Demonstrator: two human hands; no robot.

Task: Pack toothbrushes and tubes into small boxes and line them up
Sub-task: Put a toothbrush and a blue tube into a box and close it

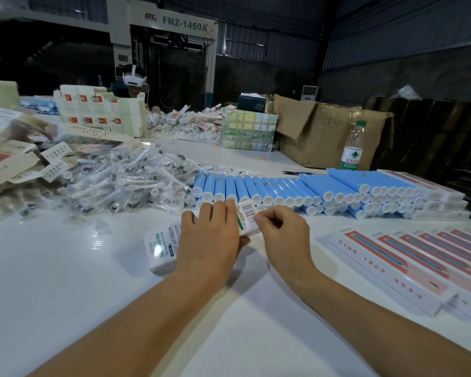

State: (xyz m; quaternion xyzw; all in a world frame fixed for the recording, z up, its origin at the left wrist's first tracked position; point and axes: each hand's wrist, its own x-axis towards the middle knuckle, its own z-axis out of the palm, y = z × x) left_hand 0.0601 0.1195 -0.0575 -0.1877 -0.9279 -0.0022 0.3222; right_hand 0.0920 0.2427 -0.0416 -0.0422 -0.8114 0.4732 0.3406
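A small white box [162, 247] with green print and a barcode lies on the white table [65, 281] in the middle of the view. My left hand [210, 240] grips it across its middle, fingers over the top and thumb underneath. My right hand [282, 232] pinches the box's right end by the barcode flap. Behind the hands, blue tubes with white caps [283, 190] are stacked in rows. A heap of toothbrush heads in clear wrappers [120, 183] lies to the left of them. A row of packed white and red boxes [413, 265] is lined up at the right.
Flat unfolded cartons [14, 159] are piled at the far left. A water bottle [352, 146] and an open cardboard carton [318, 131] stand at the back right. Another person in a headset [133, 77] works across the table behind more boxes.
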